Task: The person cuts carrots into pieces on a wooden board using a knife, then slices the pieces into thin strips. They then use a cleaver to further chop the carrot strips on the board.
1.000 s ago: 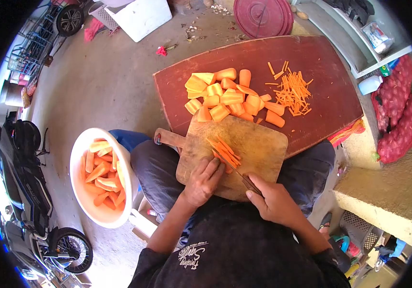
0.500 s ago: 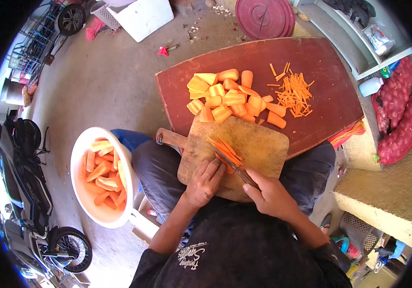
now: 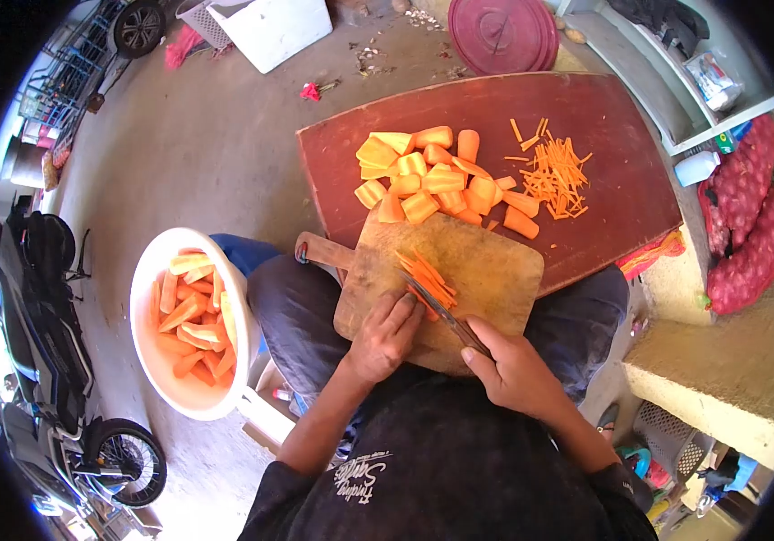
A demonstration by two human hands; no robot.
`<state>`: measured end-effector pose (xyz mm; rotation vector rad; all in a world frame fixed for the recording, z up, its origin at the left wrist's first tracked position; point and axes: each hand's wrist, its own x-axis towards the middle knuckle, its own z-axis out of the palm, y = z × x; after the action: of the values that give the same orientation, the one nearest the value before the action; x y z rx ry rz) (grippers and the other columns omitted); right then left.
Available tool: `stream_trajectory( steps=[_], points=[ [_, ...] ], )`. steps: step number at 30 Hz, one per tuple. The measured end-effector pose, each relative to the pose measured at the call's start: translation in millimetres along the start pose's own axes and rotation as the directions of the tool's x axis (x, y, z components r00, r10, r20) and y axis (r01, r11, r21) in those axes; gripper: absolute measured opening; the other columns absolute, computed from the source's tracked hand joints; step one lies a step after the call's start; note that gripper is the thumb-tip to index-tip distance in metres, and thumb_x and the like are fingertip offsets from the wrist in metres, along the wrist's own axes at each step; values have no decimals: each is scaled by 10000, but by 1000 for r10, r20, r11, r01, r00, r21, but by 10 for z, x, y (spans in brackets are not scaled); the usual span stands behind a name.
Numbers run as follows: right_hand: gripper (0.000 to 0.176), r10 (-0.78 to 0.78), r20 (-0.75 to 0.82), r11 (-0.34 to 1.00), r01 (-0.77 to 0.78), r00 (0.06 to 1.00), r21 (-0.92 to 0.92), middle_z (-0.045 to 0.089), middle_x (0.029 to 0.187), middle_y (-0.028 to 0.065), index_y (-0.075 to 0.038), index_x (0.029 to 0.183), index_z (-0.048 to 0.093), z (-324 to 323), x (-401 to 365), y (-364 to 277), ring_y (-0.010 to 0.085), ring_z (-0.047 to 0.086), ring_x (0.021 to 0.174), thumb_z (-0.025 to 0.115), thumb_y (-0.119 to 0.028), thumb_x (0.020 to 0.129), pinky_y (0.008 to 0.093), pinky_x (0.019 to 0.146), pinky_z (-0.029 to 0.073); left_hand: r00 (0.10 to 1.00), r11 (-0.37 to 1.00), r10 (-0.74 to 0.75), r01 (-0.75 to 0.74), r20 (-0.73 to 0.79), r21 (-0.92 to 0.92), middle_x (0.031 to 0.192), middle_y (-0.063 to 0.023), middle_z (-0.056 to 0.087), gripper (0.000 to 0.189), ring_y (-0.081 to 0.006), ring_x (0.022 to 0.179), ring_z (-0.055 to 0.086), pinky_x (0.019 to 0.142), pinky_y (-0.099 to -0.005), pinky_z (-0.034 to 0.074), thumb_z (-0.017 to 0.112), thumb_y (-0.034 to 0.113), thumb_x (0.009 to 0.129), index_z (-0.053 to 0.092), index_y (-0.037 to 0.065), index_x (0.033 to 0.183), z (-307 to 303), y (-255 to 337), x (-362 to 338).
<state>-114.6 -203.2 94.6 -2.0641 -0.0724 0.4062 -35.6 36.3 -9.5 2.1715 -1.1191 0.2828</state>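
Hands: knife (image 3: 446, 317) was gripped by right hand (image 3: 513, 366), carrot piece (image 3: 429, 314) was pinned by left hand (image 3: 385, 339) | Place: carrot piece lay on cutting board (image 3: 491, 266), beside cut strips (image 3: 431, 278) | Care: left hand was best curled clear of the knife.

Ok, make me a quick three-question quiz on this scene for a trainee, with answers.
1. What does the right hand hold?
2. True or false: the white tub is filled with onions.
3. The carrot sticks nearest the left hand lie on: A, the floor; B, the cutting board; C, a chair.

Key: 1. A knife. 2. False; it holds carrot pieces. 3. B.
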Motion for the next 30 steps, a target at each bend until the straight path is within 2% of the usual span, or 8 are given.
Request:
stream_trajectory(
  steps=[4, 7, 10, 16, 19, 22, 25, 30],
  points=[
    [458, -27, -61, 996, 21, 998, -92, 736, 1088, 312, 44, 1464, 574, 158, 84, 54, 502, 734, 1016, 644, -197, 1080, 512, 877, 581, 1000, 1000, 13, -13, -17, 17, 1214, -215, 672, 466, -416, 1189, 689, 1018, -477, 597, 711, 34, 708, 741, -107, 1152, -1, 6, 42],
    [463, 31, 10, 986, -29, 999, -165, 737, 1119, 317, 48, 1466, 570, 174, 252, -11, 502, 734, 1039, 645, -196, 1081, 511, 906, 582, 1000, 1000, 17, -16, -19, 4, 1223, -227, 673, 487, -429, 1182, 691, 1008, -485, 599, 711, 39, 711, 737, -114, 1173, 1, -26, 34],
    [451, -96, -63, 990, 89, 993, -106, 729, 1104, 316, 52, 1459, 568, 165, 197, 57, 495, 732, 1028, 639, -183, 1081, 499, 897, 578, 1000, 1000, 20, -20, -15, -14, 1241, -247, 678, 532, -450, 1162, 692, 981, -497, 605, 718, 28, 702, 726, -128, 1211, -6, -16, 16],
    [456, 31, -18, 1000, -31, 999, 1, 725, 1135, 360, 67, 1457, 546, 93, -31, -5, 532, 722, 1058, 620, -189, 1088, 553, 919, 567, 999, 999, 22, -20, -32, 42, 1184, -221, 671, 474, -414, 1168, 694, 1032, -488, 593, 705, 83, 711, 740, -114, 1141, 2, -7, 17],
    [413, 36, -51, 999, -34, 998, 38, 709, 1037, 290, 59, 1429, 571, 82, -33, -75, 460, 729, 951, 624, -163, 1085, 465, 856, 566, 1000, 999, 15, -14, -19, 46, 1170, -222, 674, 488, -413, 1153, 698, 1037, -498, 593, 709, 92, 701, 739, -116, 1142, -8, -12, -1],
    [411, 99, -9, 995, -99, 995, 34, 707, 1041, 291, 54, 1432, 565, 14, -38, -177, 469, 728, 961, 620, -161, 1086, 468, 856, 568, 999, 999, 10, -9, -31, 44, 1158, -222, 678, 496, -416, 1144, 702, 1037, -506, 595, 713, 91, 692, 739, -117, 1141, -15, 16, 12],
    [466, 21, -16, 1000, -21, 1000, 16, 731, 1137, 353, 81, 1444, 546, 58, -19, -85, 540, 724, 1038, 634, -201, 1083, 558, 928, 571, 999, 999, 13, -11, -52, 45, 1152, -220, 681, 499, -420, 1144, 704, 1035, -511, 598, 718, 88, 686, 741, -115, 1142, 1, 11, 27],
    [465, 26, -5, 997, -26, 1000, -72, 728, 1122, 355, 49, 1453, 555, 210, 72, 36, 543, 721, 1031, 640, -207, 1075, 574, 910, 573, 998, 999, -20, 22, -64, 24, 1138, -216, 685, 492, -425, 1155, 706, 1029, -520, 601, 729, 82, 677, 746, -106, 1132, 47, -24, -25]
  ],
)
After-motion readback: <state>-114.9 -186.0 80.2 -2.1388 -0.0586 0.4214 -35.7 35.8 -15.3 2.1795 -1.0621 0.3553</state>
